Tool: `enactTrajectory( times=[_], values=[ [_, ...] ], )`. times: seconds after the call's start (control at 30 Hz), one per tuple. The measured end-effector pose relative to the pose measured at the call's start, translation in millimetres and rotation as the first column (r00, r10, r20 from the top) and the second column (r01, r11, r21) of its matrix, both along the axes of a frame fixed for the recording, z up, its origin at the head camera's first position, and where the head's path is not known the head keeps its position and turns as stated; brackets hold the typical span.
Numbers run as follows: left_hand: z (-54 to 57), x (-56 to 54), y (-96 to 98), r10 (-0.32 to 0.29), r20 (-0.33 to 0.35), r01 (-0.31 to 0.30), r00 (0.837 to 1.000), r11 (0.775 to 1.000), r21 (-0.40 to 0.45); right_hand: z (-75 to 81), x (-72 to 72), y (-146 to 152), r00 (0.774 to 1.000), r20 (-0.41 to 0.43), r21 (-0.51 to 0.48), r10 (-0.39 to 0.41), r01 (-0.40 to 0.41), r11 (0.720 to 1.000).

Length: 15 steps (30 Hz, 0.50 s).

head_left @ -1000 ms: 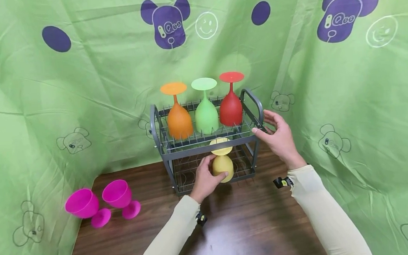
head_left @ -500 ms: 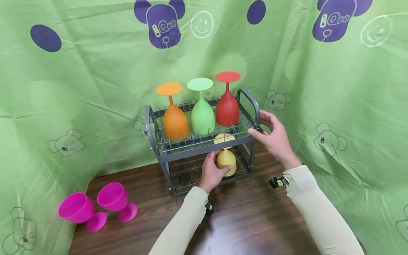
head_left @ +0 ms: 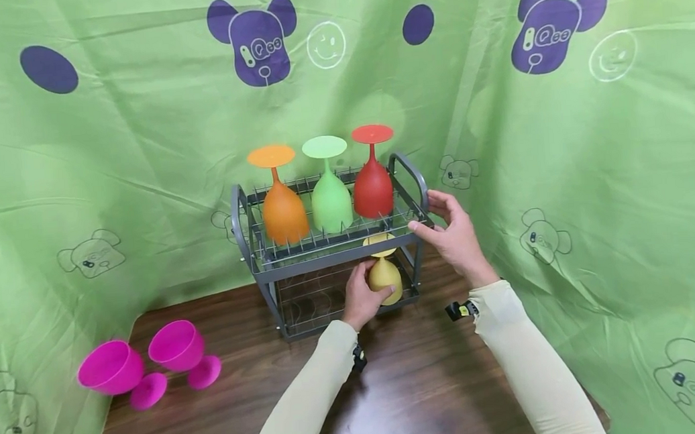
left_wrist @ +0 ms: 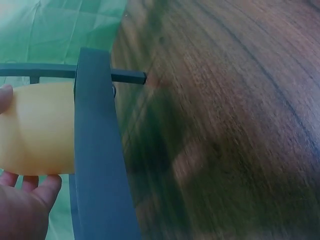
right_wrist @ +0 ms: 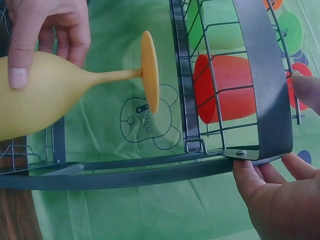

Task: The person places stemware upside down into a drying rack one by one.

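Note:
My left hand [head_left: 362, 297] holds a yellow goblet [head_left: 385, 280] upside down by its bowl, at the right part of the rack's lower tier. In the right wrist view the stem and foot of this goblet [right_wrist: 115, 76] show under the upper tier. My right hand [head_left: 454, 236] grips the upper right corner of the grey two-tier dish rack [head_left: 327, 265], thumb on the front rail and fingers by the side handle. On the upper tier, an orange goblet [head_left: 285, 214], a light green goblet [head_left: 331, 201] and a red goblet [head_left: 373, 188] stand upside down in a row.
Two magenta goblets [head_left: 111, 368] lie tipped on the dark wooden table [head_left: 246, 412], left of the rack. A green printed cloth [head_left: 149, 157] hangs round the back and sides, close behind the rack.
My left hand has moved the yellow goblet rightward along the rack's lower tier. My right hand keeps its grip on the corner. The head view has turned, so everything sits further left.

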<state>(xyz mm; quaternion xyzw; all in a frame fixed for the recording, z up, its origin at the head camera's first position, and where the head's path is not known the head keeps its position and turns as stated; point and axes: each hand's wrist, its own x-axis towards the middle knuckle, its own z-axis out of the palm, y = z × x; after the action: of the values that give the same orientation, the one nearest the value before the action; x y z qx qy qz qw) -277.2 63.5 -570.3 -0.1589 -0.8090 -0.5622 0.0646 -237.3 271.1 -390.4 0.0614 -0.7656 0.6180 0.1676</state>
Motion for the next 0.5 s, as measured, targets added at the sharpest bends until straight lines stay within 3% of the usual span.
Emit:
enactTrajectory(
  times=[0.5],
  values=[
    [-16.7, -5.9, 9.3, 0.014, 0.027, -0.013, 1.0, 0.998, -0.059, -3.1, 0.5, -1, 1.0, -0.003, -0.006, 0.004, -0.004, 1.0]
  ],
)
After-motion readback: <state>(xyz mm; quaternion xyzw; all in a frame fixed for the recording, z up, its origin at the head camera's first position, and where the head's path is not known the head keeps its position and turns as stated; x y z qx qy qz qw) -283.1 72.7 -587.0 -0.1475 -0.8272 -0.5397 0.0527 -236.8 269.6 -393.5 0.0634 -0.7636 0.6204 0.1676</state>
